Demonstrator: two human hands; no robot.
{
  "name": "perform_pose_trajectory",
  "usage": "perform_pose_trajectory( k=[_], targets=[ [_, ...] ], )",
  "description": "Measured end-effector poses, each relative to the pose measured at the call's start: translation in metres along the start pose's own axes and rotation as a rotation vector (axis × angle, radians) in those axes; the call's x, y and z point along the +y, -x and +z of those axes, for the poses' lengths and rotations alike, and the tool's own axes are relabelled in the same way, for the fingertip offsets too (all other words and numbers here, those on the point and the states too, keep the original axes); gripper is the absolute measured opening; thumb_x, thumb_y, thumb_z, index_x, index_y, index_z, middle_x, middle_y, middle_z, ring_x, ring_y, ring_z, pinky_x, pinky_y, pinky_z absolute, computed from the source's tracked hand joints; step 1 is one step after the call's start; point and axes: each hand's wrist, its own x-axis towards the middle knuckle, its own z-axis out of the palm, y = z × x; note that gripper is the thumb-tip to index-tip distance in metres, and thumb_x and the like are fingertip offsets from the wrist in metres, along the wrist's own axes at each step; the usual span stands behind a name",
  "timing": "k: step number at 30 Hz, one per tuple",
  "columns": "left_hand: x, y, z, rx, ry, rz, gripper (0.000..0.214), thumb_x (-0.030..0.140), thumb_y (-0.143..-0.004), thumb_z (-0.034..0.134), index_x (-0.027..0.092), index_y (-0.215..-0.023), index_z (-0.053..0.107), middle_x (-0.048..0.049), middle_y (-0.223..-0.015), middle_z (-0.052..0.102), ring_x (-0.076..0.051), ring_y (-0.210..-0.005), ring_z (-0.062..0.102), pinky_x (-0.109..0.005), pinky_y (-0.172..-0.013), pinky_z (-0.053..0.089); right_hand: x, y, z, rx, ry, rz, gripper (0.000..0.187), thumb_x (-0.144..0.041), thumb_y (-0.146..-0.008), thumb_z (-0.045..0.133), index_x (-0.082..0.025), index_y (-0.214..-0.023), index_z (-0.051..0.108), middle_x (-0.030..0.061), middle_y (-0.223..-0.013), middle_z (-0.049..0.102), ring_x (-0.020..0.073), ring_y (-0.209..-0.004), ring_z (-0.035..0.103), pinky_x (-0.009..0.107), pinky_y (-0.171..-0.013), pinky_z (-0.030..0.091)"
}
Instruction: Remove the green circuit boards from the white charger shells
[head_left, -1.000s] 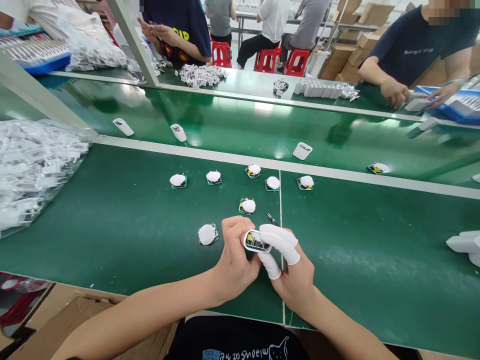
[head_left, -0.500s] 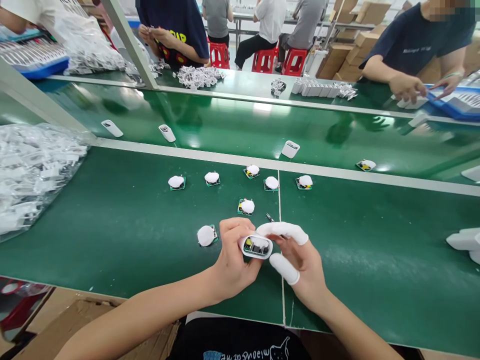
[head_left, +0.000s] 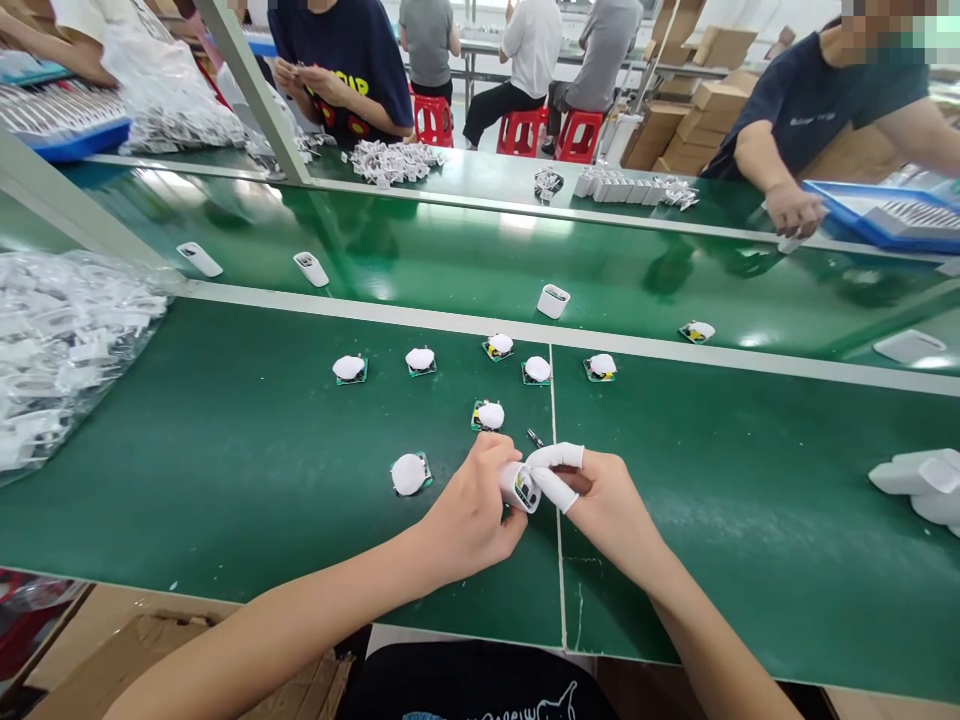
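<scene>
My left hand is wrapped round a white plastic charger housing, its open end turned to the right. Inside that opening a circuit board with a yellow part shows. White finger cots cover the thumb and forefinger of my right hand. Those two fingertips are pinched together at the housing's open end; what lies between them, if anything, is hidden. On the green bench, near my left hand, lies a circuit board with a round white pad. Another padded board lies just beyond my hands, close to a small dark metal piece.
Several more padded boards lie farther back on the bench. Beyond a pale rail, white housings rest on a glossy green strip. A bag of white parts stands left; white housings lie right. Co-workers sit opposite.
My right thumb and forefinger have closed from spread apart to a pinch at the housing's opening. The housing has tilted to the right. Pieces on the far strip have shifted left.
</scene>
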Motion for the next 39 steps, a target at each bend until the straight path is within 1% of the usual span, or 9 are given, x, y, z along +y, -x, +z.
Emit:
perform_pose_trajectory(
  k=[7, 12, 15, 19, 26, 30, 33, 35, 39],
  targets=[
    [-0.003, 0.000, 0.000, -0.069, 0.005, 0.050, 0.060, -0.005, -0.066, 0.044, 0.015, -0.120, 0.030, -0.0088, -0.098, 0.042, -0.020, -0.088, 0.044, -0.032, -0.067, 0.049, 0.002, -0.003, -0.003, -0.045, 0.170, 0.002, 0.021, -0.017, -0.079, 0.053, -0.020, -0.083, 0.074, 0.0002, -0.071, 0.071, 0.0153, -0.064, 0.067, 0.025, -0.060, 0.053],
    [-0.001, -0.001, -0.002, -0.064, 0.039, 0.001, 0.060, -0.002, -0.065, 0.046, 0.017, -0.119, 0.028, -0.0077, -0.099, 0.042, -0.017, -0.080, 0.045, -0.029, -0.062, 0.048, 0.003, -0.005, -0.005, -0.178, -0.060, 0.039, 0.012, -0.023, -0.083, 0.061, -0.020, -0.088, 0.071, 0.0007, -0.083, 0.072, 0.0164, -0.077, 0.069, 0.027, -0.073, 0.055],
    [0.001, 0.002, -0.001, -0.049, 0.053, -0.050, 0.059, 0.000, -0.065, 0.047, 0.019, -0.117, 0.027, -0.0069, -0.099, 0.042, -0.017, -0.080, 0.047, -0.029, -0.063, 0.049, 0.006, -0.007, -0.001, -0.155, -0.140, 0.057, 0.014, -0.032, -0.081, 0.069, -0.020, -0.088, 0.068, 0.0012, -0.082, 0.071, 0.0167, -0.075, 0.067, 0.028, -0.072, 0.055],
    [0.001, 0.005, 0.001, -0.016, 0.048, -0.134, 0.058, 0.002, -0.065, 0.048, 0.021, -0.116, 0.026, -0.0066, -0.102, 0.041, -0.016, -0.080, 0.050, -0.030, -0.064, 0.049, 0.010, -0.011, 0.006, -0.149, -0.168, 0.031, 0.025, -0.043, -0.085, 0.062, -0.019, -0.091, 0.065, 0.0030, -0.087, 0.072, 0.0178, -0.080, 0.069, 0.029, -0.074, 0.056],
    [-0.008, 0.003, 0.004, 0.012, 0.014, -0.206, 0.061, 0.001, -0.072, 0.048, 0.021, -0.124, 0.026, -0.0070, -0.104, 0.046, -0.017, -0.079, 0.058, -0.033, -0.067, 0.054, 0.013, -0.011, 0.015, -0.133, 0.039, -0.064, 0.031, -0.037, -0.089, 0.057, -0.020, -0.115, 0.061, 0.0032, -0.099, 0.071, 0.0166, -0.089, 0.069, 0.030, -0.083, 0.055],
    [-0.014, 0.002, 0.003, 0.017, -0.131, -0.243, 0.066, 0.009, -0.080, 0.054, 0.018, -0.136, 0.022, -0.0188, -0.126, 0.047, -0.030, -0.110, 0.059, -0.051, -0.085, 0.054, 0.014, -0.054, -0.009, -0.018, 0.306, -0.039, 0.037, -0.033, -0.085, 0.066, -0.016, -0.118, 0.060, 0.0013, -0.084, 0.070, 0.0156, -0.075, 0.067, 0.031, -0.074, 0.056],
    [-0.017, 0.001, 0.002, -0.049, -0.214, -0.245, 0.038, 0.016, -0.084, 0.056, 0.020, -0.120, 0.044, -0.0181, -0.136, 0.046, -0.035, -0.125, 0.050, -0.056, -0.093, 0.050, 0.007, -0.112, -0.044, 0.190, 0.528, 0.028, 0.031, -0.032, -0.091, 0.063, -0.014, -0.116, 0.060, 0.0049, -0.095, 0.068, 0.0182, -0.085, 0.066, 0.039, -0.082, 0.055],
    [-0.020, 0.001, 0.004, -0.138, -0.191, -0.207, 0.008, 0.014, -0.087, 0.051, 0.021, -0.092, 0.052, -0.0125, -0.122, 0.058, -0.029, -0.111, 0.061, -0.045, -0.085, 0.055, 0.002, -0.149, -0.063, 0.293, 0.645, 0.077, 0.030, -0.034, -0.094, 0.060, -0.015, -0.117, 0.059, 0.0070, -0.111, 0.065, 0.0198, -0.095, 0.065, 0.041, -0.085, 0.055],
    [-0.030, 0.002, 0.011, -0.188, -0.235, 0.052, 0.021, 0.004, -0.084, 0.042, 0.022, -0.074, 0.046, -0.0024, -0.080, 0.064, -0.016, -0.071, 0.065, -0.025, -0.063, 0.053, -0.001, -0.193, -0.073, 0.382, 0.817, 0.162, 0.032, -0.034, -0.094, 0.060, -0.016, -0.121, 0.058, 0.0086, -0.121, 0.061, 0.0217, -0.102, 0.064, 0.042, -0.087, 0.055]
  ],
)
